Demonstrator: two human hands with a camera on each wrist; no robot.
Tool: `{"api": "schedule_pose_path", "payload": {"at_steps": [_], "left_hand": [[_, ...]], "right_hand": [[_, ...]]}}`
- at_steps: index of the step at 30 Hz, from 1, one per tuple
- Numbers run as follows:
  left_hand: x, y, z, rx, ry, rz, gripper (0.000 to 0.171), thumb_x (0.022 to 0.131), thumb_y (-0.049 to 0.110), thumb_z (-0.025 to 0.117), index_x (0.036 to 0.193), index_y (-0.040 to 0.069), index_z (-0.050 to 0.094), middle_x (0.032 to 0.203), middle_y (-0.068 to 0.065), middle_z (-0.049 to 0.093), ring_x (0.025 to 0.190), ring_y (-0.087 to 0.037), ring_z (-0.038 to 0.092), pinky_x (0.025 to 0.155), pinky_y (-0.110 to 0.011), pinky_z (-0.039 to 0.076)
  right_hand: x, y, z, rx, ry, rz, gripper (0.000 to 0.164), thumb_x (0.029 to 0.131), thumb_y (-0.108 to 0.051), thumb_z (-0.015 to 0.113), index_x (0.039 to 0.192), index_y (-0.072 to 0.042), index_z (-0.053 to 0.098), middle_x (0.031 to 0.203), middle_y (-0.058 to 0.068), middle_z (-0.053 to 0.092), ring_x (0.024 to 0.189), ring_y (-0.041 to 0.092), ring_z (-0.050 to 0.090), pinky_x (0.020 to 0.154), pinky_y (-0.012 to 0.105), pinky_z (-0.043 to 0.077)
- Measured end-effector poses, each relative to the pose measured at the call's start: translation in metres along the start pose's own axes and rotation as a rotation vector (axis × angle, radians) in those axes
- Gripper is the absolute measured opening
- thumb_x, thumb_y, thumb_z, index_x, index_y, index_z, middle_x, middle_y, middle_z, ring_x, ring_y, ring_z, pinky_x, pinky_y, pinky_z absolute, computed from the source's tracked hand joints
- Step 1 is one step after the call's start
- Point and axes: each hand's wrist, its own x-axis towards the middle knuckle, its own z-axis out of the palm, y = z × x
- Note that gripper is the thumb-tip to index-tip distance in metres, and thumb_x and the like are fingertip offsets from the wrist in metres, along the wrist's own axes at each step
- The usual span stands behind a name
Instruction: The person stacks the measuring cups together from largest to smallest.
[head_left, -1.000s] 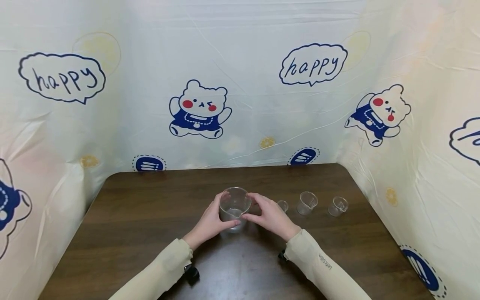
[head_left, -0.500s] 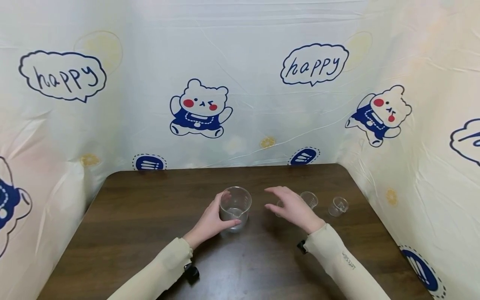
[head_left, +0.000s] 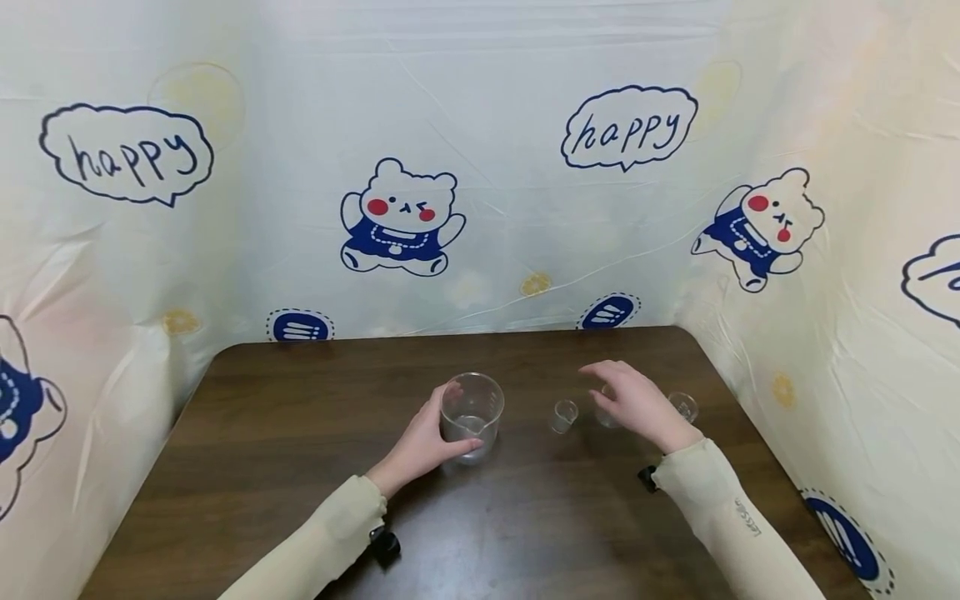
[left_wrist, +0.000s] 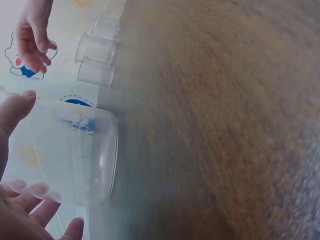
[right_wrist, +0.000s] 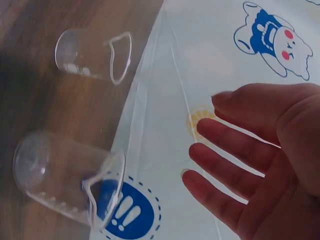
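A large clear glass beaker (head_left: 480,408) stands upright on the table, and my left hand (head_left: 423,437) grips its left side, thumb in front and fingers behind. The left wrist view shows the beaker's wall (left_wrist: 75,150) between thumb and fingers. My right hand (head_left: 637,404) hovers with nothing in it, fingers slightly bent and thumb apart, above a medium beaker (head_left: 606,414) that it partly hides. Left of that hand stands a smallest beaker (head_left: 565,417); on its right, another small beaker (head_left: 683,406) is partly covered. Two beakers show beside the open fingers (right_wrist: 220,200) in the right wrist view.
The dark wooden table (head_left: 300,408) carries all the glassware. A pale printed curtain (head_left: 495,208) with bears and speech bubbles hangs close along the table's back and sides.
My right hand has let go of the large beaker and moved right, past the smallest beaker to above the medium one. My left hand has stayed on the large beaker.
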Motion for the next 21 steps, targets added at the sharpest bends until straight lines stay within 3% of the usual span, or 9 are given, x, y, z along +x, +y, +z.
{"api": "schedule_pose_path", "payload": {"at_steps": [7,14,21], "left_hand": [[0.0,-0.003,0.0,0.001,-0.007,0.008,0.103,0.079,0.035,0.093,0.16,0.013,0.034,0.155,-0.007,0.051,0.144,-0.028,0.047,0.114,-0.052,0.039],[0.0,-0.003,-0.001,-0.002,-0.021,0.002,0.104,0.079,0.033,0.093,0.161,0.01,0.032,0.156,-0.009,0.05,0.145,-0.027,0.046,0.115,-0.051,0.038],[0.0,-0.004,-0.002,-0.011,-0.028,0.006,0.105,0.08,0.032,0.093,0.161,0.009,0.031,0.157,-0.009,0.049,0.146,-0.027,0.045,0.116,-0.051,0.037]], "right_hand": [[-0.007,0.01,-0.01,-0.034,-0.044,0.016,0.036,0.094,-0.003,0.075,0.129,0.002,0.068,0.126,0.021,0.068,0.114,0.038,0.065,0.096,0.055,0.053],[-0.014,0.026,-0.02,-0.071,-0.13,0.037,0.037,0.092,-0.004,0.076,0.128,0.002,0.067,0.126,0.021,0.068,0.118,0.041,0.062,0.1,0.058,0.051],[-0.019,0.053,-0.016,-0.024,-0.222,0.084,0.05,0.09,-0.004,0.079,0.136,0.002,0.062,0.134,0.026,0.062,0.128,0.048,0.054,0.105,0.063,0.045]]}}
